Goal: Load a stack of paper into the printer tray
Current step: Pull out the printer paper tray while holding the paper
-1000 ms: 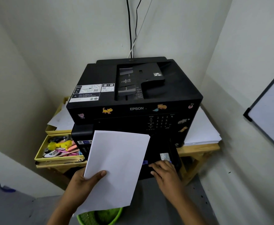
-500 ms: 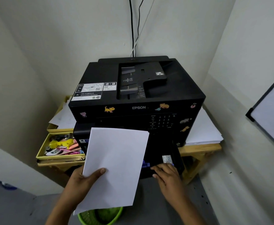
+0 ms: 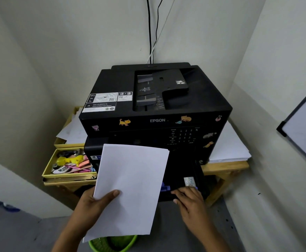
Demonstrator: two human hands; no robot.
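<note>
You stood before the black Epson printer (image 3: 157, 110), which sat on a wooden table (image 3: 224, 167) in the corner of the room. Your left hand (image 3: 92, 204) gripped the stack of white paper (image 3: 130, 190) at its near-left edge, thumb curled over the top sheet and the fingers hidden beneath it, and held the stack in the air in front of the printer's lower left face, above the pulled-out paper tray (image 3: 183, 184); the paper was not yet in the tray. Your right hand (image 3: 190, 202) rested on the tray's front edge at the printer's lower right, its fingers bent down over the lip beside a blue guide tab (image 3: 165, 187); whether they pinched the edge or only pressed on it could not be determined. Compared with one second before, the right hand had drawn slightly toward you and away from the printer body, and the white label (image 3: 189, 181) on the tray floor showed fully clear of the fingers, while the stack had kept nearly the same position. This indicated that the tray was being drawn out or adjusted, so the loading step itself remained to be done. A yellow box of stationery (image 3: 70, 164) lay to the left of the printer, loose sheets (image 3: 228, 150) to its right, and a green basket (image 3: 112, 243) below the stack.
</note>
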